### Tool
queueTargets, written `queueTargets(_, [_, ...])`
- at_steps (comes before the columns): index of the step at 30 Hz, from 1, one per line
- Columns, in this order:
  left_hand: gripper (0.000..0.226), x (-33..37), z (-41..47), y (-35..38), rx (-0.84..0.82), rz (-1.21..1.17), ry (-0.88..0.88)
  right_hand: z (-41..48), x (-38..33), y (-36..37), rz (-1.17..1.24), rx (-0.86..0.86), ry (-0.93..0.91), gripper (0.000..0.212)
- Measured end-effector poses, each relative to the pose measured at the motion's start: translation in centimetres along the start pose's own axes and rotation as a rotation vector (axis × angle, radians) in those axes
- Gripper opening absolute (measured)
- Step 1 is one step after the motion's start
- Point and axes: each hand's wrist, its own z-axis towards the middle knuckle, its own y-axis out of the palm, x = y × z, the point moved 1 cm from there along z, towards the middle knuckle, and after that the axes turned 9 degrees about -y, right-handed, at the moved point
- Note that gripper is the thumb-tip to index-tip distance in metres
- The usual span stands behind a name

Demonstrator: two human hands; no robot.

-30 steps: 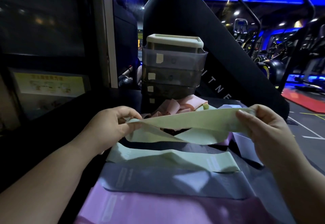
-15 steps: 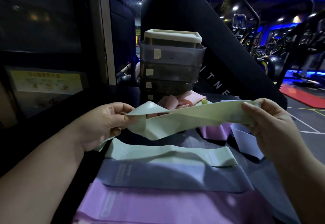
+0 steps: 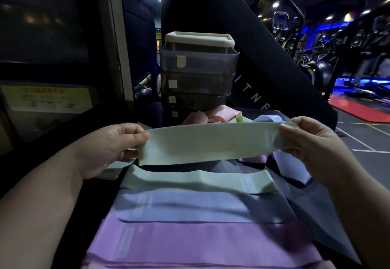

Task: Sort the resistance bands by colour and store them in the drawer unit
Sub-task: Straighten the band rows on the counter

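Green band (image 3: 202, 142) mid-frame, flat; left hand (image 3: 109, 148), right hand (image 3: 312, 144) each pinch one end. Sorted row (image 3: 190, 207) of green, blue, purple bands lower frame. Loose pile (image 3: 213, 116) by drawer unit (image 3: 198, 74) unsorted; I judge nothing stored yet.

White letters "I T N E" are showing on the black machine panel (image 3: 256, 99) behind the drawer unit (image 3: 198, 68). Print on the yellow poster (image 3: 48, 100) and the purple band (image 3: 190, 245) is blurring beyond reading.

Pale green band (image 3: 206, 142), lavender-blue band (image 3: 190, 207), purple band (image 3: 200, 245)
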Motion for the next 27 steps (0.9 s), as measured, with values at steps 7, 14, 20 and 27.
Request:
queueTargets(7, [0.068,-0.2,0.2,-0.2,0.030,-0.048,-0.029,-0.1,0.3,-0.3,-0.148,-0.094,0.109,0.068])
queueTargets(14, [0.078,-0.8,0.4,-1.2,0.057,0.094,-0.050,-0.3,0.9,-0.2,-0.324,-0.136,0.173,0.013])
queueTargets(20, [0.090,-0.7,0.0,-1.3,0.013,0.203,-0.135,-0.4,1.8,0.1,-0.505,-0.181,0.179,0.011])
queueTargets(27, [0.092,-1.5,0.2,-1.8,0.101,0.428,-0.236,-0.6,2.4,0.4,-0.681,-0.266,0.217,0.008])
